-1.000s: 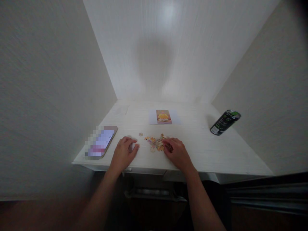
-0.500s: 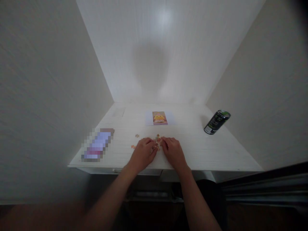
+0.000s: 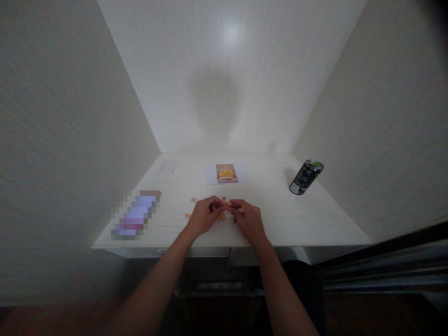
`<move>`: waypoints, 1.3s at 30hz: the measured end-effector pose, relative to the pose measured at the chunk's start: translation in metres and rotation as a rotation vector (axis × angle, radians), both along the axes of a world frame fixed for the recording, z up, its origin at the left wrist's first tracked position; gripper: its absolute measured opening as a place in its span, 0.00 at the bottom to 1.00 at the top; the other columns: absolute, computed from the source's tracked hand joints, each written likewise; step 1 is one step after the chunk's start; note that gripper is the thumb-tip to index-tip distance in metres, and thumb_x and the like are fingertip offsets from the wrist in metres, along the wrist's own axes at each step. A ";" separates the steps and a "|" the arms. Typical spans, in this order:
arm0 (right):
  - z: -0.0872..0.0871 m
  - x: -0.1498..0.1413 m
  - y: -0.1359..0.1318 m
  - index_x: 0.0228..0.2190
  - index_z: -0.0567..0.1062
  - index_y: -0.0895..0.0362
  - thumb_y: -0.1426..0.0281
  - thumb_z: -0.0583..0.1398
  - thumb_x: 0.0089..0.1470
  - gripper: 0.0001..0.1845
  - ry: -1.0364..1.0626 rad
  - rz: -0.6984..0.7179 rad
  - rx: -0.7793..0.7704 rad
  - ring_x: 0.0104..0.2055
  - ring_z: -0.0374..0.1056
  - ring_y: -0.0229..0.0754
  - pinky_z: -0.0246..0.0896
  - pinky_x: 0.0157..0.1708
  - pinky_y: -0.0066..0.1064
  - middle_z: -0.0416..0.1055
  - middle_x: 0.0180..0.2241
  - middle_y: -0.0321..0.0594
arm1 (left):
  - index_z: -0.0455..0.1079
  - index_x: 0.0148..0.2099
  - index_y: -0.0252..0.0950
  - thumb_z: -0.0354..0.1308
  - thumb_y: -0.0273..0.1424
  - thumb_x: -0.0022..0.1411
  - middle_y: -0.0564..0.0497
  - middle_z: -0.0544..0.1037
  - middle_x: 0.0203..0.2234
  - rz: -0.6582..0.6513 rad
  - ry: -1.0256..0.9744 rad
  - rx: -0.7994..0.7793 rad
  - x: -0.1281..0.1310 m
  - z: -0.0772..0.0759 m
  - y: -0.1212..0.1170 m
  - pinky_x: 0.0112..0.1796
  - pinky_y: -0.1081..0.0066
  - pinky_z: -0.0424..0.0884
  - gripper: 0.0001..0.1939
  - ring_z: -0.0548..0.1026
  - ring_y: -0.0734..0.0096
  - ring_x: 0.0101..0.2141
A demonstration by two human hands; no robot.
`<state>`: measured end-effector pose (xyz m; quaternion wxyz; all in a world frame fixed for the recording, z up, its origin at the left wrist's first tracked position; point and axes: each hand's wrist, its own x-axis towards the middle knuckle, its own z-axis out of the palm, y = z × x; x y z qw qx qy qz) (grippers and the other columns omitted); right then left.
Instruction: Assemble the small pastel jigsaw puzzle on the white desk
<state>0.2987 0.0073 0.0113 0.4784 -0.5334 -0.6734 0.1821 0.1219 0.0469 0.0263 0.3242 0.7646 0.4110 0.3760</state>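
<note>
two hands met over the pile (image 3: 222, 215) of puzzle pieces near the front edge of the table (image 3: 308, 224). the left hand (image 3: 204, 218) had its fingers curled in, tips drawn together above the pile; whether they pinched a piece could not be told, the spot being too small and dim. the right hand (image 3: 248, 221) was likewise curled, thumb and forefinger closed toward each other just beside the left hand's tips, and something small and pale showed at its fingertips, though too blurred to say that it was a piece. the two sets of fingertips were very near each other, perhaps touching.

most of the pile lay between and under the hands, orange and tan bits peeping out. one loose piece (image 3: 193, 199) lay apart, beyond the left hand, and another stray (image 3: 187, 215) sat just left of that hand's knuckles.

farther back, near the middle of the table, lay a picture card (image 3: 227, 173) showing a yellow figure, set on a pale sheet (image 3: 210, 175). a phone (image 3: 138, 215) lay flat at the left side, its screen pixelated. a dark can (image 3: 305, 177) with a green top stood at the right, well apart from the hands. a faint slip (image 3: 167, 166) of paper lay at the back left. walls closed in the table on three sides.
</note>
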 end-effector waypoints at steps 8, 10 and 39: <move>0.000 0.000 0.001 0.40 0.78 0.55 0.74 0.58 0.58 0.10 -0.067 0.025 0.011 0.42 0.72 0.43 0.67 0.45 0.37 0.78 0.40 0.42 | 0.73 0.40 0.34 0.55 0.38 0.65 0.49 0.77 0.30 0.091 -0.037 0.032 -0.015 -0.001 0.004 0.32 0.70 0.69 0.12 0.73 0.69 0.30; 0.002 -0.002 0.000 0.40 0.79 0.54 0.74 0.59 0.58 0.10 -0.107 0.024 0.020 0.45 0.70 0.46 0.63 0.49 0.41 0.77 0.41 0.42 | 0.73 0.39 0.35 0.55 0.34 0.64 0.49 0.76 0.32 0.157 0.021 0.111 -0.028 0.000 0.001 0.34 0.69 0.68 0.09 0.72 0.68 0.31; 0.004 -0.004 -0.002 0.44 0.76 0.53 0.74 0.63 0.54 0.14 -0.068 0.163 -0.012 0.39 0.71 0.41 0.65 0.42 0.34 0.76 0.39 0.38 | 0.73 0.48 0.40 0.62 0.29 0.63 0.49 0.70 0.45 0.027 0.352 0.313 -0.016 -0.007 -0.025 0.50 0.60 0.64 0.11 0.67 0.62 0.47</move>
